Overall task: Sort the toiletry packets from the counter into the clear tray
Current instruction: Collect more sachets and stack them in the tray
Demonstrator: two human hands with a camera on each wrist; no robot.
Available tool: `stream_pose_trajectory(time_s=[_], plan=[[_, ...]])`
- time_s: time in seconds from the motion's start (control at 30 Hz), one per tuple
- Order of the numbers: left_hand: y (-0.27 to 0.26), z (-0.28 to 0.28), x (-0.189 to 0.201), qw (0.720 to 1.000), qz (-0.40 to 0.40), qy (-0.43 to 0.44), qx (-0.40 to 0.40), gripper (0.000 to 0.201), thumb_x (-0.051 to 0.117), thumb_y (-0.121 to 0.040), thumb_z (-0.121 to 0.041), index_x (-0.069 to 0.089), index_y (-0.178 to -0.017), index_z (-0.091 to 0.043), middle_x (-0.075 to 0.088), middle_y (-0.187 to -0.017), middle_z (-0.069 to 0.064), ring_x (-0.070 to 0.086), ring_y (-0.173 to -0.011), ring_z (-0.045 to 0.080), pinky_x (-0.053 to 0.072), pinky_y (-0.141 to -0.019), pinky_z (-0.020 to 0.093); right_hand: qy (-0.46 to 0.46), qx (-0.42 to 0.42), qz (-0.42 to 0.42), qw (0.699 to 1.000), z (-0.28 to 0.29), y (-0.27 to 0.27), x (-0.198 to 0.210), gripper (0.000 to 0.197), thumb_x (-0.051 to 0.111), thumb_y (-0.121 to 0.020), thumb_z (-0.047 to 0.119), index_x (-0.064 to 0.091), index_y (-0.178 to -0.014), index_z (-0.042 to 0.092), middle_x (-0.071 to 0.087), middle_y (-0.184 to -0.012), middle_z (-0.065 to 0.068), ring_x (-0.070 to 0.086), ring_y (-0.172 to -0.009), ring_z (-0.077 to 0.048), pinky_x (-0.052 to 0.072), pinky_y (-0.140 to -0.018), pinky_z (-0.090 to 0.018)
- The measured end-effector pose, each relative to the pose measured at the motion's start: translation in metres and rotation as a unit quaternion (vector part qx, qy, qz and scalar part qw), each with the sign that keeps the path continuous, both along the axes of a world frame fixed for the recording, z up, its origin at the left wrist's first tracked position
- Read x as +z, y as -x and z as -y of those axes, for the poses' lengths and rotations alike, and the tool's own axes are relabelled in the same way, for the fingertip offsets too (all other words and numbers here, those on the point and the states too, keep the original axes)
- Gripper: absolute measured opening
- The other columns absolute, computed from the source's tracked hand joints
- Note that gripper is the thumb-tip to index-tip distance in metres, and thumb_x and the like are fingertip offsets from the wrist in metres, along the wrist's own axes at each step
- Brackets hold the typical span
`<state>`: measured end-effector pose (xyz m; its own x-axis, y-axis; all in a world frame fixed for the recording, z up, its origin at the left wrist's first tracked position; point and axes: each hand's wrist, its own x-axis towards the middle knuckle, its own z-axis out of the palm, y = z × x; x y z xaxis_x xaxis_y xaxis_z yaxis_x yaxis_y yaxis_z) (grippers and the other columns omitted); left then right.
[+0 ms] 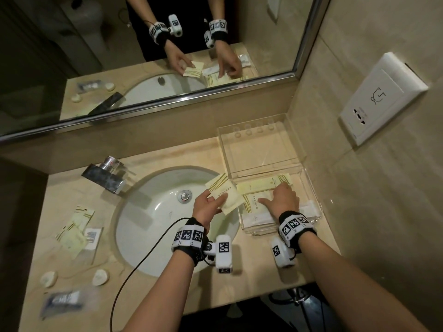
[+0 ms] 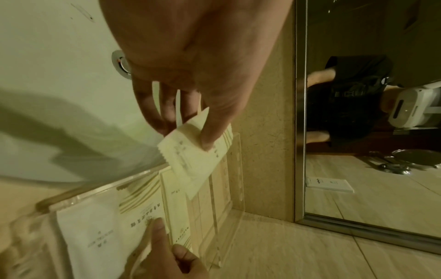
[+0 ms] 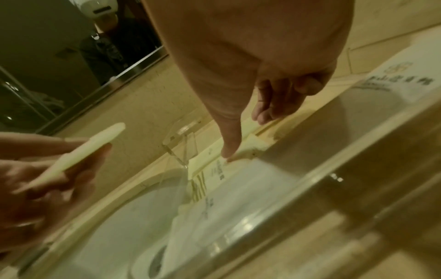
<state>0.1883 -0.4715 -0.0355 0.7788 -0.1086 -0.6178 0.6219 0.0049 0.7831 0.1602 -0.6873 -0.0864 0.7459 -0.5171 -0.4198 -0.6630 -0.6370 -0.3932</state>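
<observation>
Beige counter (image 1: 275, 267) around a white sink (image 1: 148, 226), clear tray (image 1: 311, 188) at its right edge near the wall. Inside the tray, flat pale packets (image 1: 261, 183), pressed under the spread, straight fingers of the right hand (image 1: 284, 200). Over the sink rim, just beside the tray, cream packet (image 1: 224, 192) pinched between thumb and fingers of the left hand (image 1: 206, 208). More packets (image 1: 76, 230) lying left of the sink.

Beige stone counter (image 1: 167, 154) with white sink (image 1: 155, 212); chrome faucet (image 1: 107, 176) at 10 o'clock, mirror (image 1: 143, 56) at 12, wall socket (image 1: 381, 99) at 2. Dim light.
</observation>
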Motion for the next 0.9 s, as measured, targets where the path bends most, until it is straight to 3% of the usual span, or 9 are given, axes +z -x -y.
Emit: stream_pose_trajectory(time_s=[0.1,0.2,0.27,0.33,0.47,0.57,0.63,0.77,0.9], plan=[[0.0,0.005,0.001,0.999,0.007,0.037,0.015,0.037,0.07,-0.082,-0.002,0.06,-0.118,0.0,0.07,-0.107,0.019,0.068,-0.09,0.027,0.059,-0.079,0.034,-0.166,-0.043,0.136,0.976,-0.007,0.002,0.014,0.036,0.072,-0.083,0.043,0.059,-0.093,0.011,0.067,-0.087,-0.003,0.065,-0.082,-0.024,0.054,-0.075,-0.035],[0.001,0.017,0.003,0.997,-0.003,0.072,0.028,0.035,0.072,-0.079,0.003,0.062,-0.112,0.002,0.072,-0.101,0.018,0.071,-0.084,0.025,0.061,-0.075,0.033,-0.391,-0.045,0.135,0.909,-0.017,0.0,0.036,0.036,0.07,-0.087,0.037,0.065,-0.102,0.005,0.073,-0.097,-0.011,0.067,-0.076,-0.018,0.056,-0.065,-0.026],[0.003,0.025,0.005,0.997,0.0,0.077,0.02,0.032,0.073,-0.078,0.002,0.063,-0.109,0.001,0.073,-0.096,0.014,0.072,-0.078,0.021,0.06,-0.068,0.029,-0.443,-0.005,0.096,0.891,-0.018,0.001,0.045,0.033,0.074,-0.085,0.024,0.063,-0.108,0.003,0.074,-0.097,-0.011,0.069,-0.075,-0.018,0.054,-0.062,-0.022],[0.004,0.031,0.001,0.997,0.0,0.074,0.002,0.034,0.074,-0.079,-0.004,0.062,-0.111,0.001,0.072,-0.099,0.017,0.072,-0.079,0.022,0.06,-0.068,0.03,-0.461,-0.001,0.096,0.882,-0.013,0.004,0.048,0.032,0.074,-0.085,0.015,0.062,-0.111,0.002,0.074,-0.094,-0.013,0.071,-0.076,-0.022,0.057,-0.064,-0.027],[0.006,0.038,-0.006,1.0,0.014,0.023,-0.016,0.034,0.073,-0.082,-0.009,0.059,-0.111,0.003,0.069,-0.093,0.021,0.069,-0.072,0.024,0.061,-0.073,0.035,-0.456,-0.087,0.129,0.876,0.006,0.005,0.042,0.033,0.068,-0.089,0.01,0.056,-0.118,0.003,0.071,-0.105,-0.018,0.072,-0.081,-0.02,0.06,-0.062,-0.029],[0.007,0.038,-0.011,0.995,0.06,-0.077,-0.038,0.022,0.068,-0.084,-0.008,0.061,-0.105,-0.002,0.065,-0.086,0.012,0.065,-0.068,0.022,0.058,-0.069,0.033,-0.376,-0.109,0.12,0.912,0.024,0.007,0.031,0.038,0.07,-0.088,0.017,0.053,-0.122,0.011,0.064,-0.123,-0.019,0.067,-0.102,-0.029,0.059,-0.084,-0.044],[0.008,0.038,-0.014,0.98,0.103,-0.158,-0.066,0.014,0.062,-0.086,-0.01,0.061,-0.1,-0.01,0.065,-0.088,0.005,0.066,-0.071,0.023,0.055,-0.071,0.033,-0.296,-0.074,0.081,0.949,0.03,0.01,0.027,0.052,0.07,-0.089,0.021,0.05,-0.134,0.007,0.06,-0.13,-0.014,0.061,-0.112,-0.029,0.052,-0.09,-0.032],[0.012,0.042,-0.018,0.938,0.192,-0.232,-0.17,0.015,0.056,-0.088,-0.008,0.067,-0.095,-0.014,0.068,-0.095,-0.005,0.062,-0.068,0.015,0.045,-0.062,0.009,-0.224,-0.026,0.02,0.974,0.027,0.011,0.017,0.051,0.07,-0.088,0.024,0.053,-0.132,0.005,0.06,-0.131,-0.015,0.059,-0.116,-0.028,0.044,-0.088,-0.025],[0.015,0.043,-0.019,0.914,0.205,-0.251,-0.243,0.021,0.053,-0.091,-0.008,0.071,-0.098,-0.017,0.069,-0.107,-0.005,0.062,-0.085,0.016,0.047,-0.079,0.017,-0.187,-0.025,0.014,0.982,0.018,0.01,0.007,0.046,0.073,-0.086,0.024,0.058,-0.124,0.004,0.064,-0.119,-0.013,0.06,-0.108,-0.026,0.043,-0.086,-0.025]])
